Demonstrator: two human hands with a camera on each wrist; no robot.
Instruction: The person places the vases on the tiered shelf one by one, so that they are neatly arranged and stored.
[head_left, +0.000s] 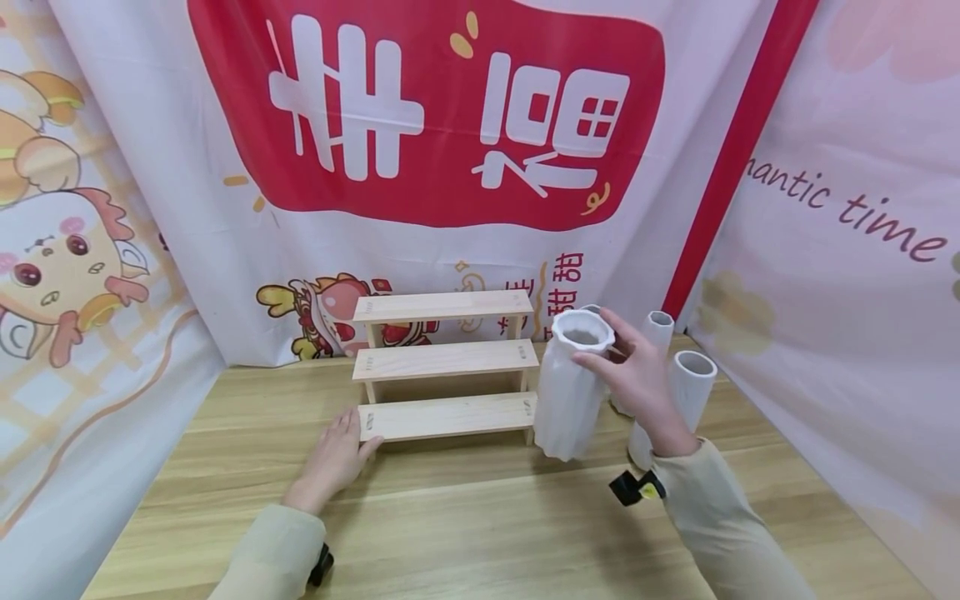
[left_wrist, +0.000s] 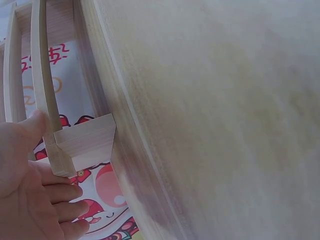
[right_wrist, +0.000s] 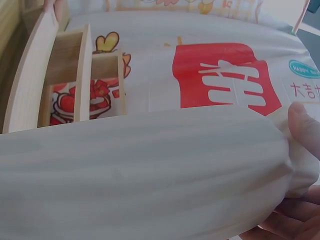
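A three-tier light wooden shelf (head_left: 450,417) stands on the table against the backdrop. My left hand (head_left: 335,457) touches the left end of its lowest tier; in the left wrist view the thumb of that hand (left_wrist: 25,175) lies on the board's end, the fingers beside it. Just right of the shelf is a white ribbed vase (head_left: 570,400), slightly tilted. My right hand (head_left: 637,375) grips it round the scalloped rim, thumb at the front. In the right wrist view the vase (right_wrist: 150,170) fills the lower part, with the right hand (right_wrist: 300,200) at its neck.
Behind and beside my right forearm stand a white cylindrical vase (head_left: 694,379) and a narrower white vase (head_left: 658,329), both partly hidden. The wooden table (head_left: 465,517) reaches back to a printed cloth backdrop (head_left: 450,192), with cloth walls at both sides.
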